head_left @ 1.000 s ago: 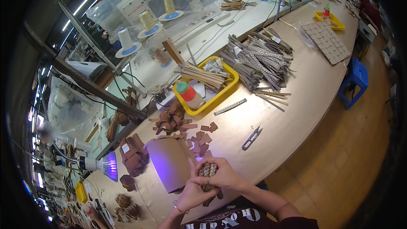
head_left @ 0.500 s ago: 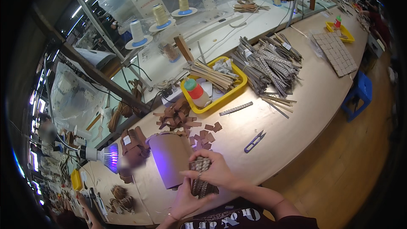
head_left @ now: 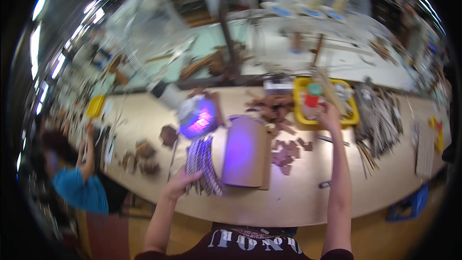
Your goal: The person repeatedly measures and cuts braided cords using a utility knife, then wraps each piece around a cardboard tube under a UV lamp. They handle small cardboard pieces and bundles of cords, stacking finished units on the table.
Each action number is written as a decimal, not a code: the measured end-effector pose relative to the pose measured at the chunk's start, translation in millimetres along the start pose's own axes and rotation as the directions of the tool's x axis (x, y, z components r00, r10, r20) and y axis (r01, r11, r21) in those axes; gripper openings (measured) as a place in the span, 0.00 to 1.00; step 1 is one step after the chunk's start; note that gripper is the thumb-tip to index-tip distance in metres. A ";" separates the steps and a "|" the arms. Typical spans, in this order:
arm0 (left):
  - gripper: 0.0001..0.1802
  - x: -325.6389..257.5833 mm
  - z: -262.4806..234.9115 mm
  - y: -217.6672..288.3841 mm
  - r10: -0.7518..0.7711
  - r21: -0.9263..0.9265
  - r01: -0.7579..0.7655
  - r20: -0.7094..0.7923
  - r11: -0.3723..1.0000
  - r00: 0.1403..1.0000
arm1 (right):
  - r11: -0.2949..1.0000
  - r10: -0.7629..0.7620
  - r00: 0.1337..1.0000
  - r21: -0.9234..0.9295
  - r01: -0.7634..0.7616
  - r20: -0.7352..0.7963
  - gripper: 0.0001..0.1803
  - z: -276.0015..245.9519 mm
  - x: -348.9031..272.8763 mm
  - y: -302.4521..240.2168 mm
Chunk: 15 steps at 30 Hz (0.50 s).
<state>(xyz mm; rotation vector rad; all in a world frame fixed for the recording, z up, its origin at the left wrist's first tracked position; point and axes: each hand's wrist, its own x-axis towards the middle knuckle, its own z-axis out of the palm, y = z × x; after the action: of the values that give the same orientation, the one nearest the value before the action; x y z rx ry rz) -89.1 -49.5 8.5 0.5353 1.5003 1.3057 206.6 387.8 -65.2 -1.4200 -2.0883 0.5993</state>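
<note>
Hands have split apart. Left hand (head_left: 180, 183) now lower left on the woven strip (head_left: 202, 163). Right hand (head_left: 329, 115) reached up to the yellow tray (head_left: 298, 110), centre right.

A lamp (head_left: 195, 118) glows violet and pink at the centre, washing the tan curved cardboard sheet (head_left: 245, 151) at its four o'clock in purple. At the lamp's six o'clock a woven strip (head_left: 202, 163) shows a dark-and-pale checked pattern. At three o'clock sits a bright yellow tray (head_left: 301, 108) holding a bottle (head_left: 313, 98) with a green cap and red body. Reddish-brown leather scraps (head_left: 284, 151) dot the pale beige workbench (head_left: 288, 202). At nine o'clock, a small yellow container (head_left: 95, 106).
</note>
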 end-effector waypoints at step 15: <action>0.49 22.6 -44.7 -22.8 -0.013 0.664 0.168 -0.233 0.729 0.972 | 0.965 0.080 0.992 0.256 -0.053 -0.098 0.22 26.1 38.6 59.4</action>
<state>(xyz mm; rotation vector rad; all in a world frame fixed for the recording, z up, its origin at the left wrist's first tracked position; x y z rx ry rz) -130.6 -57.7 -26.7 0.7886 2.1734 0.7045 219.4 443.0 -115.1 -1.3482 -1.8138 0.7689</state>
